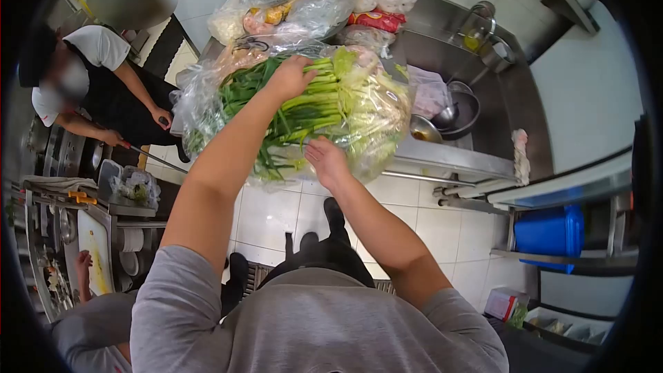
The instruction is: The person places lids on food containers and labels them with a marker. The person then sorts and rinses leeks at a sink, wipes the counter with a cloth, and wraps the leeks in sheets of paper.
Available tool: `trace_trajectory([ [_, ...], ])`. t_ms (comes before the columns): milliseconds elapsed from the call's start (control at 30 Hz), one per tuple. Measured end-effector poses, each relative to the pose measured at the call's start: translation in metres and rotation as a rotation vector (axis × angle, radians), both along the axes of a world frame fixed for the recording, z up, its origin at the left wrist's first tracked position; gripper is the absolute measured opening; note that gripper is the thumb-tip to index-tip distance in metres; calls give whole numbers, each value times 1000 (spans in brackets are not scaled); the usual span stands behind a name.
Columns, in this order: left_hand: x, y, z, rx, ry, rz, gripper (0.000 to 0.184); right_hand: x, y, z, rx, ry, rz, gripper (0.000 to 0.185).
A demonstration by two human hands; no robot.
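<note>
Honestly, the long leafy green stalks (298,112) under the curled fingers of the left hand (290,77) could slide off if the clear plastic bag (190,107) around them shifts. Right hand (327,160) sits nearer, fingers half-open; can't tell either's grip.

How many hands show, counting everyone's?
5: left hand on the leafy greens, right hand at their near edge, a co-worker's two hands at left, and another person's hand beside the white board; others may be hidden.
</note>
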State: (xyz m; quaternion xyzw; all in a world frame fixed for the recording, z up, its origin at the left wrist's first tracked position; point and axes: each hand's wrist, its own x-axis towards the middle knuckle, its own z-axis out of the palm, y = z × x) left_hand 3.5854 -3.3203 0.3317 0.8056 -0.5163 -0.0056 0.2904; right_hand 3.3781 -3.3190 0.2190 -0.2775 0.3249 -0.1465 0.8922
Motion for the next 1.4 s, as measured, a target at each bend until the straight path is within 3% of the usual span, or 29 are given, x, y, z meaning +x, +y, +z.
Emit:
trace_trajectory([
  [67, 35, -36, -34, 128, -102, 13, 38, 42, -28, -55, 259, -125, -14, 32],
  [167, 68, -64, -54, 351, 28, 145, 41, 59, -33, -42, 390, -64, -152, 24],
  [233, 82, -72, -67, 406, 74, 115, 41, 59, -37, -33, 407, -17, -127, 33],
  [300, 76, -78, -63, 589, -142, 168, 39, 61, -45, -22, 249, 108, -46, 34],
  [333, 76, -76, -64, 561, -321, 79, 38, 65, -47, -17, 178, 155, -34, 51],
  [433, 86, -78, -67, 547, -234, -13, 48, 82, -60, -3, 155, 177, -45, 65],
  [467, 89, -80, -70, 565, -234, -24, 48, 90, -64, -6, 271, 168, -84, 68],
  [533, 98, -84, -73, 578, 76, 113, 62, 96, -73, -18, 355, 159, -57, 67],
  [633, 95, -97, -70, 732, 63, 113, 73, 98, -76, -11, 340, 121, -5, 66],
  [800, 92, -84, -50, 695, 231, 55, 71, 113, -73, 20, 199, 87, -89, 62],
  [900, 90, -64, -34, 627, 328, 29, 71, 123, -70, -12, 280, 9, -87, 57],
  [933, 83, -59, -24, 641, 361, 43, 79, 124, -72, -13, 288, 20, -89, 53],
  [967, 78, -52, -23, 645, 353, 31, 79, 125, -76, -15, 290, 15, -102, 53],
  [1033, 70, -37, -19, 571, -2, -117, 97, 127, -86, -14, 284, -46, 28, 50],
  [1067, 71, -32, -16, 623, -31, -119, 113, 129, -90, -13, 206, -1, 61, 50],
  [1100, 71, -30, -10, 624, -31, -129, 113, 131, -92, -8, 207, 1, 52, 50],
  [1167, 75, -20, 0, 517, 206, -125, 119, 136, -93, 3, -269, 51, 125, 51],
  [1233, 88, -16, -7, 440, 261, -114, 122, 146, -87, -3, -365, -5, 49, 57],
  [1300, 96, -12, -8, 468, 359, -123, 120, 153, -80, -6, 2, -194, -229, 57],
  [1400, 109, -23, -13, 577, 430, -118, 115, 159, -94, -24, 244, -327, -170, 56],
])
